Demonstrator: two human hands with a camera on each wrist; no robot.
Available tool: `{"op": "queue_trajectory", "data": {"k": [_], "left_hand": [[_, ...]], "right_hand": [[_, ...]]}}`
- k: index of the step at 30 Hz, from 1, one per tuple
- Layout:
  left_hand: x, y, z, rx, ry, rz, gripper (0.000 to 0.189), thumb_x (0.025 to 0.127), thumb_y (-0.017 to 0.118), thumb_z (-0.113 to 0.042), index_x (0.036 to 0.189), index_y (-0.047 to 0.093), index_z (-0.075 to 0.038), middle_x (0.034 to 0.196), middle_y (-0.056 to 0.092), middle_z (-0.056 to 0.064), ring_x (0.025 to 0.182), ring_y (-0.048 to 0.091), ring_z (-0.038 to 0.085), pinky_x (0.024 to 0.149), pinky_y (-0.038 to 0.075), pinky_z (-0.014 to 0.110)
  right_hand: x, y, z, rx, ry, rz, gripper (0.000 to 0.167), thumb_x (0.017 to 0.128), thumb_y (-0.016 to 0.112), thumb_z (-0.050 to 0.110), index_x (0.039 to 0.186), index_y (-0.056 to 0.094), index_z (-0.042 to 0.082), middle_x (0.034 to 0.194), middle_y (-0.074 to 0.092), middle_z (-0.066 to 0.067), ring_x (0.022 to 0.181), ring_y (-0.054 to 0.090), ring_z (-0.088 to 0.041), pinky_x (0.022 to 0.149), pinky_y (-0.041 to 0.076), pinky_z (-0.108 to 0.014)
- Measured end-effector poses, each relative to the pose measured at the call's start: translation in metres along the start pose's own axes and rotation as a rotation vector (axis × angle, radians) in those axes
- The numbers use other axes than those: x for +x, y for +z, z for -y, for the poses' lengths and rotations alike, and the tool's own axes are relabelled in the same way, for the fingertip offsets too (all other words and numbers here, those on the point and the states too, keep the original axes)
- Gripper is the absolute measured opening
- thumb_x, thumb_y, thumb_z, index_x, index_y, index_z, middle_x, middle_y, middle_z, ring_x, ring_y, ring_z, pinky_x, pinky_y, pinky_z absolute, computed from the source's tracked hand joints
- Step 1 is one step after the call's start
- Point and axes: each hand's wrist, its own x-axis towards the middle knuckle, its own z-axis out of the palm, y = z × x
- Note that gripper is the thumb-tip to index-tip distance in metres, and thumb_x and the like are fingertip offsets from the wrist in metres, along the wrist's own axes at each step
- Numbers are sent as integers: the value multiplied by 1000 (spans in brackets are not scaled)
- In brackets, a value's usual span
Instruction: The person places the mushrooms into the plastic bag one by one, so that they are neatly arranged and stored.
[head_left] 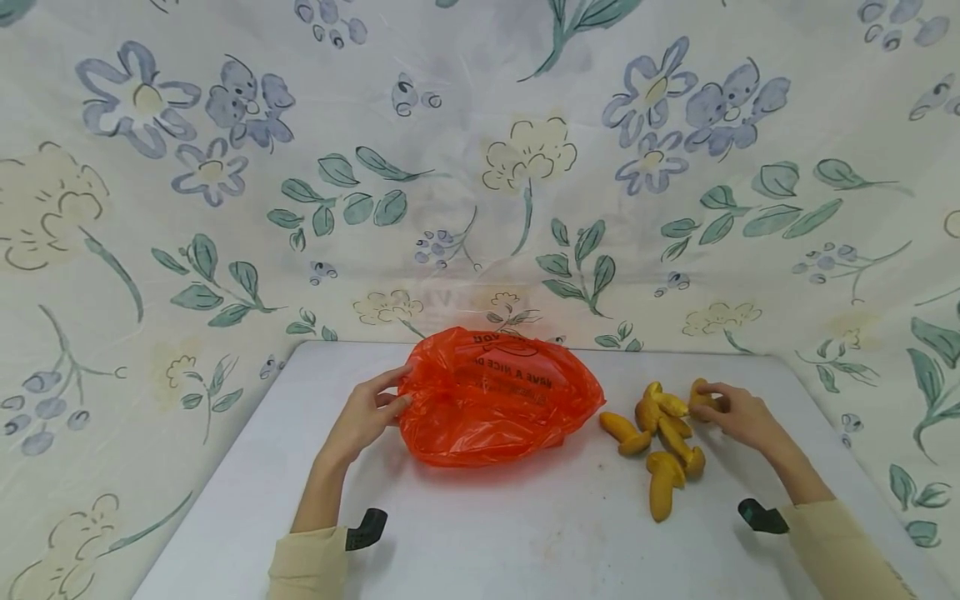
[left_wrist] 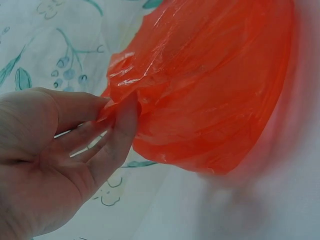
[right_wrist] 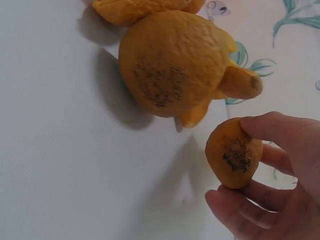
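Observation:
Near the middle of the table lies a red plastic bag with dark printed letters. My left hand pinches its gathered left edge between thumb and fingers, as the bag in the left wrist view also shows. At the right, my right hand holds a yellow-brown mushroom with a dark patch on its cap. Several more mushrooms lie in a loose group between the bag and that hand. One larger mushroom cap is close to the held one in the right wrist view.
The white table has a few faint brownish marks near its front. Behind it hangs a flower-patterned cloth, which also runs along both sides. Dark wrist mounts sit by both sleeves.

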Motion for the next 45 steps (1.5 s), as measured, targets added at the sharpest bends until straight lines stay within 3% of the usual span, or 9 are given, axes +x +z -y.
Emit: {"op": "queue_trajectory", "data": {"k": [10, 23, 32, 45], "left_hand": [[-1, 0, -3, -1, -16, -10, 53, 98, 57, -10, 149, 43, -16, 141, 52, 19, 118, 62, 38, 83, 60, 36], [0, 1, -2, 6, -21, -8, 53, 98, 57, -10, 149, 43, -17, 142, 52, 18, 118, 62, 36, 83, 60, 36], [0, 1, -2, -3, -21, 3, 52, 98, 56, -10, 148, 44, -16, 141, 53, 18, 117, 63, 35, 83, 60, 35], [-1, 1, 0, -14, 15, 35, 50, 98, 57, -9, 146, 46, -13, 139, 56, 18, 109, 67, 30, 82, 61, 32]], "right_hand": [[-5, -15, 8, -53, -41, -36, 61, 96, 61, 39, 134, 50, -7, 119, 58, -39, 97, 63, -42, 75, 58, -47], [-2, -25, 19, -57, -37, -55, 61, 94, 64, 38, 135, 50, -5, 105, 64, -26, 84, 58, -26, 68, 51, -30], [-2, -35, 30, -78, -90, -94, 58, 94, 64, 38, 136, 52, -1, 120, 62, -29, 102, 60, -39, 77, 57, -43], [3, -36, 44, -66, -109, -104, 60, 94, 64, 39, 136, 51, -2, 117, 64, -26, 103, 60, -37, 83, 56, -47]]}}
